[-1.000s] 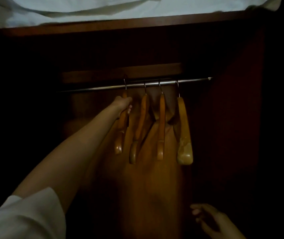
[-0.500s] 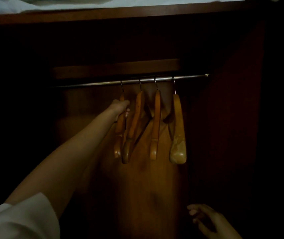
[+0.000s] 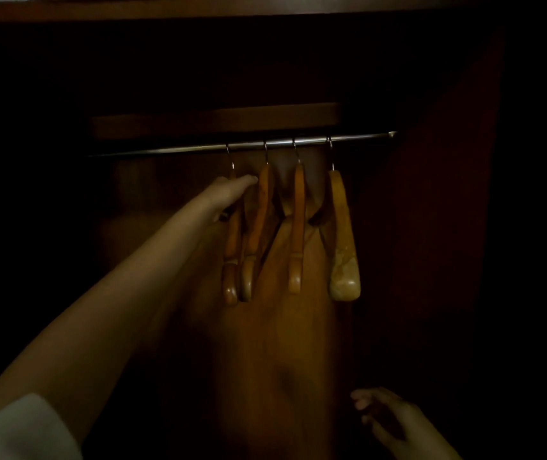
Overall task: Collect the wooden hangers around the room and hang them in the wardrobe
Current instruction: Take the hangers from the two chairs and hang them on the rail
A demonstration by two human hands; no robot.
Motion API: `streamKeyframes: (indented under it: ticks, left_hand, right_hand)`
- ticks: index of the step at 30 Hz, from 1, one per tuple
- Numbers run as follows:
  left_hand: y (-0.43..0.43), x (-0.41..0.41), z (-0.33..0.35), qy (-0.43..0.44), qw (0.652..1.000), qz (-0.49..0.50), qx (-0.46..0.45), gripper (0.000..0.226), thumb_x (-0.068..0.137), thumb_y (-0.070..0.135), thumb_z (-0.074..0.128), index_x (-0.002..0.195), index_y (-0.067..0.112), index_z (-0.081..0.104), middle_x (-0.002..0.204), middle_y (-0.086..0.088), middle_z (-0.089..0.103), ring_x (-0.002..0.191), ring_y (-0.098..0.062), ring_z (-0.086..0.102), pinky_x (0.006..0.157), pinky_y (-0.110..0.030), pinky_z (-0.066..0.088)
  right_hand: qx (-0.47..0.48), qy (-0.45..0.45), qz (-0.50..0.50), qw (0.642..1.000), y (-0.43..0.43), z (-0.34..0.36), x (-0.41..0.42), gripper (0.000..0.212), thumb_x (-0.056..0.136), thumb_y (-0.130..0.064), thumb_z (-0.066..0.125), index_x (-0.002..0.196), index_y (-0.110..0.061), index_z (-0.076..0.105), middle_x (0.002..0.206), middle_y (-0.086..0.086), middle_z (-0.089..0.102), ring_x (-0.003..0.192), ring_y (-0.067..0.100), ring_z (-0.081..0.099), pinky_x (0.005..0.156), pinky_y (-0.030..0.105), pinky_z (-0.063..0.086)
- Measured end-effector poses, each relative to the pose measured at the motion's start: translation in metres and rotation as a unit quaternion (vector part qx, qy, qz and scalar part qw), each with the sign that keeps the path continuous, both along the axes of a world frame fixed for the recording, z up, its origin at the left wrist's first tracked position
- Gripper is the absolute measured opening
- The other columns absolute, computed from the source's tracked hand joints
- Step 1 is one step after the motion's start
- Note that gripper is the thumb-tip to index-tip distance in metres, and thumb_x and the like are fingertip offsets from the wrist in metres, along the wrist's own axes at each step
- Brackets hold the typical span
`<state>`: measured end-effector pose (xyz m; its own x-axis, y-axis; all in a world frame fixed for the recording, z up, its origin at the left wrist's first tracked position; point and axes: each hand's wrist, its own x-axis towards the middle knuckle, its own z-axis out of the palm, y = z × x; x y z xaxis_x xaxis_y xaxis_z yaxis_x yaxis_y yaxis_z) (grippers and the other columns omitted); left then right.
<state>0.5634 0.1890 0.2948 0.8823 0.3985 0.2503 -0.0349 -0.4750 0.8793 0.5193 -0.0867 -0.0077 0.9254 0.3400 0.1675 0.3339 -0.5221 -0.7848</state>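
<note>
As four curved orange wooden hangers [image 3: 298, 227] hang under the silver metal rail [image 3: 199, 148], the left hand [image 3: 228, 194] touches the leftmost, its fingers' hold unclear. The right hand [image 3: 395, 419], well below the rail, is loosely curled and empty. Hanging seems nearly done; next, let go gently.

Dim wardrobe [image 3: 66, 78] lying mostly in shadow, warm light falling on its wooden back panel [image 3: 292, 353], a metal rail [image 3: 165, 150] running across, a wooden batten [image 3: 215, 119] sitting just above, a reddish side wall [image 3: 448, 227] fading into darkness at right
</note>
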Motion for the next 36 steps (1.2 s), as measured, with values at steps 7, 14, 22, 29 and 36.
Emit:
streamKeyframes:
  ticks: [7,14,22,29,36]
  left_hand:
    - [-0.101,-0.114,-0.018,-0.384,0.885,-0.187,0.186,0.040,0.087,0.040,0.058,0.123,0.023,0.057,0.107,0.011,0.065,0.097,0.005,0.059,0.079,-0.008,0.045]
    - [-0.280,-0.187,-0.158,-0.234,0.762,-0.589,0.135,0.017,0.090,0.035,0.055,0.096,0.026,0.069,0.089,0.017,0.068,0.090,0.004,0.063,0.077,-0.011,0.048]
    - [-0.548,-0.220,-0.281,-0.184,0.674,-0.652,0.296,0.012,0.090,0.036,0.052,0.089,0.030,0.062,0.086,0.010,0.067,0.078,-0.009,0.063,0.062,-0.025,0.045]
    - [-0.767,-0.306,-0.370,-0.152,0.584,-0.697,0.387,0.022,0.095,0.036,0.049,0.104,0.025,0.065,0.097,0.005,0.069,0.076,-0.012,0.057,0.060,-0.026,0.040]
    - [-0.902,-0.341,-0.402,-0.105,0.529,-0.747,0.388,0.020,0.095,0.035,0.053,0.108,0.024,0.063,0.097,0.006,0.067,0.077,-0.006,0.057,0.057,-0.018,0.040]
  right_hand:
    - [-0.045,-0.042,-0.040,0.997,-0.033,0.002,-0.041,0.034,0.092,-0.014,0.057,0.113,-0.041,0.052,0.113,-0.019,0.058,0.101,-0.010,0.056,0.086,0.009,0.045]
    - [-0.061,-0.015,-0.224,0.973,-0.158,-0.028,-0.140,0.034,0.089,-0.008,0.057,0.123,-0.012,0.058,0.117,0.008,0.063,0.102,0.017,0.061,0.090,0.031,0.050]
    - [-0.140,0.027,-0.509,0.849,-0.393,-0.036,-0.304,0.032,0.088,-0.013,0.057,0.120,-0.014,0.060,0.112,0.005,0.066,0.098,0.021,0.064,0.084,0.037,0.052]
    - [-0.191,0.098,-0.604,0.768,-0.561,-0.083,-0.440,0.031,0.089,-0.021,0.057,0.120,-0.021,0.058,0.112,0.000,0.067,0.096,0.016,0.064,0.082,0.036,0.056]
    - [-0.154,0.149,-0.665,0.716,-0.685,-0.124,-0.504,0.028,0.090,-0.023,0.057,0.118,-0.024,0.059,0.113,-0.002,0.063,0.088,0.007,0.058,0.073,0.023,0.051]
